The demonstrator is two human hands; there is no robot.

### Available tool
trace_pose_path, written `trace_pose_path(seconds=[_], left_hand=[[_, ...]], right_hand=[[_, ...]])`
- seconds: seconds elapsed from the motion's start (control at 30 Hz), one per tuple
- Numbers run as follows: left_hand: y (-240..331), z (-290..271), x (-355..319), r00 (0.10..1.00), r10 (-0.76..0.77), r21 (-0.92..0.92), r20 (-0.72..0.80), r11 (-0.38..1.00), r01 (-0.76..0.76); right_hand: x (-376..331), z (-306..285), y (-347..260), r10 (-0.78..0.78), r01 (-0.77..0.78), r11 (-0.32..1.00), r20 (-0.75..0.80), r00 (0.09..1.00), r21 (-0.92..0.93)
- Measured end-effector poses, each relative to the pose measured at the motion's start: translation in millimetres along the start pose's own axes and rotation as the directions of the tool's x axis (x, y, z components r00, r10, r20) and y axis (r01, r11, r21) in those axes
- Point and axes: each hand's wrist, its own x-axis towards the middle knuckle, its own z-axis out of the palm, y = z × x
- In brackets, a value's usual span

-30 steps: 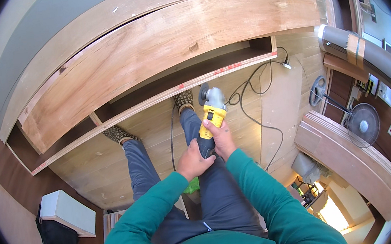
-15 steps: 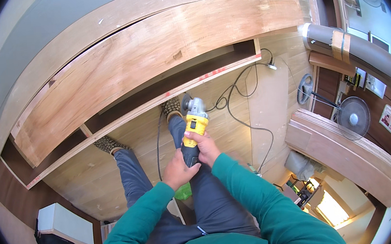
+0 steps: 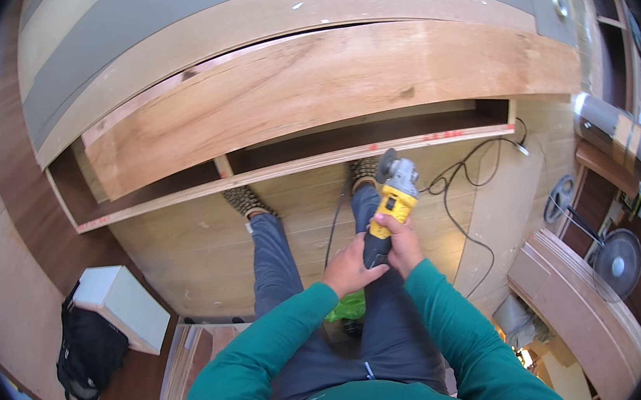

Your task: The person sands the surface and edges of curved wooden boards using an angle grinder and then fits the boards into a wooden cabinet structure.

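We have one view only, from a fisheye camera worn on the head, looking steeply down our own body. It faces the plywood floor (image 3: 185, 253) and the long wooden cabinet frame (image 3: 310, 99) ahead; our forearms enter from the lower edge, near the lens. Straight edges bow toward the dark rim.

One grinder (image 3: 392, 196) is seen, and it is held by two hands, the left hand (image 3: 349, 266) and the right hand (image 3: 400, 240). Two shoes (image 3: 246, 201) are counted on the floor. One black bag (image 3: 87, 354), one white box (image 3: 122, 306), one fan (image 3: 617, 264) and one black cord (image 3: 466, 185) are seen.
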Motion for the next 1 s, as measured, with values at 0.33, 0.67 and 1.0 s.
trace_pose_path(seconds=[0.33,0.67,1.0], left_hand=[[-59,-49,-7,0.972,-0.149,-0.228,-0.182,0.968,0.105],[-87,-122,19,0.852,0.182,0.305,-0.492,0.952,-0.028],[22,-221,167,0.751,0.551,0.64,-0.364,0.734,-0.228]], right_hand=[[-8,11,0,0.026,-0.023,0.998,0.039,0.999,-0.058],[-18,16,3,0.02,-0.017,0.996,0.044,0.999,-0.087],[-47,-5,32,0.103,-0.118,0.982,0.103,0.989,0.151]])
